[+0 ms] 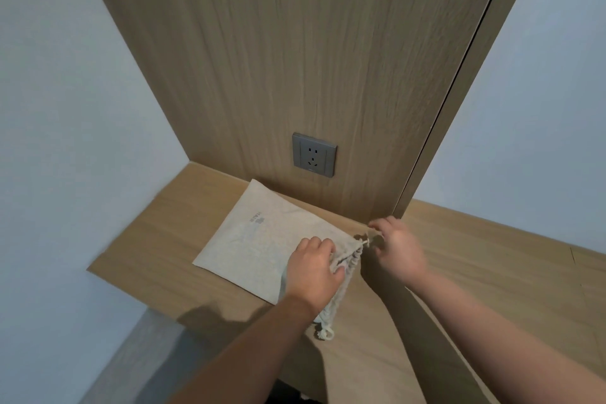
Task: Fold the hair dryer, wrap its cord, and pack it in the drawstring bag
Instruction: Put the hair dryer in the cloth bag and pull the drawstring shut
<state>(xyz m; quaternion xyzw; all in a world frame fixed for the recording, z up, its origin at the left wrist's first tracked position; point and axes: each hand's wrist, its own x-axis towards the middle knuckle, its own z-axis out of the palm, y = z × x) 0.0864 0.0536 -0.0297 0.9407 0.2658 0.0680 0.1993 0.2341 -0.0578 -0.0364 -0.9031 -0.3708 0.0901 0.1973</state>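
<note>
A flat beige drawstring bag (262, 236) with a small grey print lies on the wooden counter (475, 272), its gathered mouth pointing right. My left hand (314, 272) grips the bunched fabric at the mouth. My right hand (398, 249) pinches the bag's upper cord end (365, 240) just right of the mouth. The other cord end (324, 333) hangs by my left wrist. No hair dryer is in view.
A grey wall socket (314, 154) sits in the wood panel just behind the bag. White walls close in on the left and right. The counter's front edge runs along the lower left, with a drop to the floor beyond it.
</note>
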